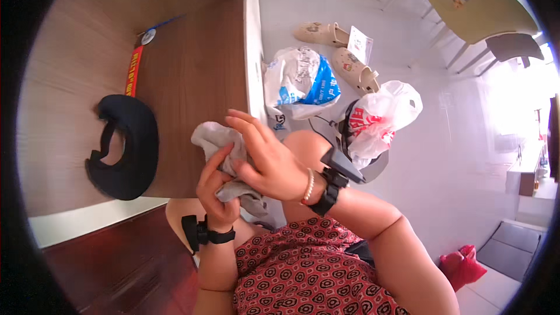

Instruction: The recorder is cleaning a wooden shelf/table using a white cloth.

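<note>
Over the edge of the brown wooden surface, a soft, crumpled grey cloth (216, 135) is gathered between my two hands. Its lower part hangs out beneath my left fingers; its exact kind I cannot make out. My left hand (217, 192) is closed on the cloth, fingers bent around it. Against its right side rests my right hand (269, 163), fingers stretched out and thumb apart, touching the fabric without gripping it. A black sun visor (137, 146) lies on the wood to the left of my hands.
A red strip (133, 72) lies along the wooden surface (192, 76). On the floor beyond my knees are a white and blue plastic bag (303, 79), a white and red bag (385, 111) and beige clogs (353, 70). A pale green chair (484, 11) stands far right.
</note>
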`<state>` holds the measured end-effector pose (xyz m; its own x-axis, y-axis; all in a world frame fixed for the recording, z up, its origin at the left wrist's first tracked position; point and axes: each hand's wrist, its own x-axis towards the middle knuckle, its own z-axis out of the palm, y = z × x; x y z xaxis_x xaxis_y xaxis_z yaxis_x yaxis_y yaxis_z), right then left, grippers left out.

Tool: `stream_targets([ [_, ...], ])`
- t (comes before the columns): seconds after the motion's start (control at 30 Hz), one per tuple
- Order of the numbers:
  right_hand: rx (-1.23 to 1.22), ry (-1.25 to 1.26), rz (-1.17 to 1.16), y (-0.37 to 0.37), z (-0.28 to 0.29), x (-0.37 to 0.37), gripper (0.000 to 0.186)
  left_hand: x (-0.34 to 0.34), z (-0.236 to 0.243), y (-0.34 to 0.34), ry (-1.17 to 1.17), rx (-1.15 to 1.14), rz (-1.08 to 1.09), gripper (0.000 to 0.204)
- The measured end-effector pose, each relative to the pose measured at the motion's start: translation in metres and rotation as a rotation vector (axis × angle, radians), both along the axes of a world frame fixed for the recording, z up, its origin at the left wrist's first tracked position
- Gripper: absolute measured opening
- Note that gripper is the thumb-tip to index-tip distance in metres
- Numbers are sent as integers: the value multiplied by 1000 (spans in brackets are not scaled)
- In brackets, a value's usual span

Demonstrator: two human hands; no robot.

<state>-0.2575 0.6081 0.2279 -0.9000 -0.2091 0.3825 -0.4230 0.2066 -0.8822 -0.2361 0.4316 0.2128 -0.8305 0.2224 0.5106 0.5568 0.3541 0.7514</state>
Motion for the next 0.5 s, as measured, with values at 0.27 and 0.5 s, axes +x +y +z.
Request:
stream_targets([
  [0.27, -54, -222, -562, 104, -65, 78, 42, 0, 0, 9, -40, -85, 104, 33],
  [0.5, 136, -520, -1558, 238, -252, 146, 61, 4, 1, 8, -13, -195, 97, 38],
])
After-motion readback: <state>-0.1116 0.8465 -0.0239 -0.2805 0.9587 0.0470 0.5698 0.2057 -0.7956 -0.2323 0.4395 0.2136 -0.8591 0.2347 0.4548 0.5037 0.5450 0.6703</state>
